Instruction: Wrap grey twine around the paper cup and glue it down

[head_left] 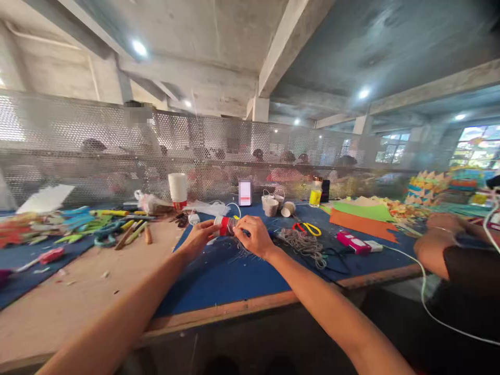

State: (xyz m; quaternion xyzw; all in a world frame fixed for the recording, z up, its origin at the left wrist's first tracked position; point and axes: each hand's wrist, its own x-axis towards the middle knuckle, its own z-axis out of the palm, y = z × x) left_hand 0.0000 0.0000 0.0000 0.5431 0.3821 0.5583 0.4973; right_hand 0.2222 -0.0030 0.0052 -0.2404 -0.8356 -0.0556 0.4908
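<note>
One paper cup [223,226], white with a red band, is held on its side above the middle of the tabletop [219,291]. Its white end is grasped by the closed fingers of the left hand [203,234]; at its cord-covered end, the thumb and fingertips of the right hand [253,234] are drawn near together — whether a strand is pinched cannot be told. The cup's inside is hidden.

Near the far edge are seen one stack of white cups [177,186], nested, their number indistinct; one upright phone [245,192]; one yellow-labelled container [314,196], its contents unclear; and a cluster of small cups [271,207] — at least three, partly overlapping — with one tipped cup [288,209] beside them. Toward the right, one tangle of grey cord [307,245], one pair of yellow loops [312,229] and one pink box [353,243] are laid out. A neighbour's arm [435,242] is cut off by the right border.
</note>
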